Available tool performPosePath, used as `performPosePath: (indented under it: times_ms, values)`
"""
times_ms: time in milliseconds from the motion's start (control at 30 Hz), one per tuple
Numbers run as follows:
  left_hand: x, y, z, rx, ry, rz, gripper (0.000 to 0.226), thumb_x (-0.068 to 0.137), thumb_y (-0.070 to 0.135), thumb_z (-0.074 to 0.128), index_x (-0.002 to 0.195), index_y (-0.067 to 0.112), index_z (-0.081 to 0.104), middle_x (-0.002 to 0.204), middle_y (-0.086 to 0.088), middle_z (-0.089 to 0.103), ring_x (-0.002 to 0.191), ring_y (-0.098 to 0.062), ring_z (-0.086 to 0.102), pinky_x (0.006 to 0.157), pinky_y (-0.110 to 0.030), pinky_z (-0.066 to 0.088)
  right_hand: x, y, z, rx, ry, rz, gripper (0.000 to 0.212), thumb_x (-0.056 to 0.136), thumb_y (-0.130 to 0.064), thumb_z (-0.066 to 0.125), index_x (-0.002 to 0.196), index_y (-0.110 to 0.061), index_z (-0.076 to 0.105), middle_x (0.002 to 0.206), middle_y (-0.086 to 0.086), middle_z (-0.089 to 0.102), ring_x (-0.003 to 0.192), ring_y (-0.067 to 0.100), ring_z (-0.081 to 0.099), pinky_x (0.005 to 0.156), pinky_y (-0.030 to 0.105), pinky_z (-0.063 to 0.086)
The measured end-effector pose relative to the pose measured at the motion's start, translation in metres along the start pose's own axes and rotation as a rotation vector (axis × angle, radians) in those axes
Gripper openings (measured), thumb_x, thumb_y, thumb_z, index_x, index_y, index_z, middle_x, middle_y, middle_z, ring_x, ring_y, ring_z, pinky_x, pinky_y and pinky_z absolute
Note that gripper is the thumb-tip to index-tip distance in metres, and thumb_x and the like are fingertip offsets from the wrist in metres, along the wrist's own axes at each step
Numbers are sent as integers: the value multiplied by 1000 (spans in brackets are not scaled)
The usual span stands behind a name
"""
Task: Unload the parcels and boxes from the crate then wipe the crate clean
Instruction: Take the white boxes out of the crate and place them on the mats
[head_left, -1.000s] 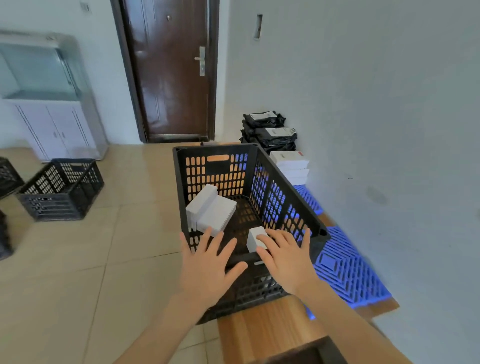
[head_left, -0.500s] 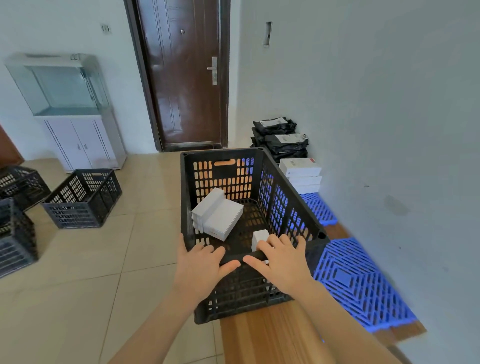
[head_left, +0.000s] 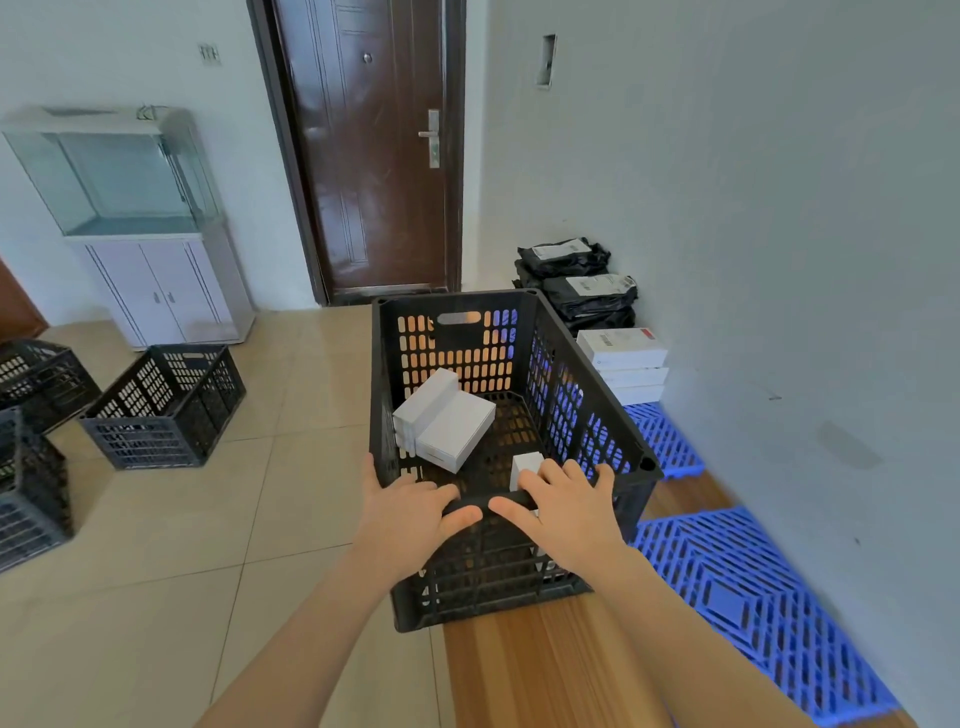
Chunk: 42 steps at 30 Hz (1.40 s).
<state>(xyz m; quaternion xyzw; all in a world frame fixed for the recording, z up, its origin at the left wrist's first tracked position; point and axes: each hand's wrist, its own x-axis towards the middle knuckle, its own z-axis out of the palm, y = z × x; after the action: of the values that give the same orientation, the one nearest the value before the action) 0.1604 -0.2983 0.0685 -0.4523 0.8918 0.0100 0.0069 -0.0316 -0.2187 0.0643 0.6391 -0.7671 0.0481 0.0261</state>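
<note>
Black slotted crate (head_left: 540, 358) on the wooden bench top (head_left: 545, 670), both hands clasping its near rim.

The left hand (head_left: 402, 512) and the right hand (head_left: 563, 512) each curl over the rim at 6 o'clock of the crate, fingers inside, thumbs outside, thumbs almost meeting. Inside the crate, flat white boxes (head_left: 441, 421) lean together at 9 o'clock, and a small white box (head_left: 524, 467) stands just behind the right fingers. At 2 o'clock outside the crate, stacked white boxes (head_left: 621, 358) and black parcels (head_left: 582, 283) lie by the wall on blue plastic grid mats (head_left: 753, 597). Other black crates (head_left: 161, 405) stand on the tiled floor at 9 o'clock.
</note>
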Motion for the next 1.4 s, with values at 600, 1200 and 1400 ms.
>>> performPosePath:
  times_ms: [600,1200,1400]
  values:
    - [85,-41,9,-50,25,11,100,70,80,-21,114,39,59,108,13,68,117,-14,55,109,-68,-7,86,1,6,-48,-35,31,85,75,-82,-5,111,-30,52,113,-8,51,115,19,44,107,59,18]
    - [125,-101,-28,-320,4,346,48,97,64,28,127,36,52,119,13,59,105,-7,56,92,-27,40,123,2,-32,284,-297,309,42,90,-67,44,100,-30,63,91,-8,67,87,9,62,88,34,49]
    - [203,-122,-33,-351,-113,398,32,99,53,40,125,36,51,122,12,56,105,-6,54,81,-17,40,179,2,-20,351,-263,331,34,94,-50,49,106,-23,65,95,-4,67,90,14,62,83,33,53]
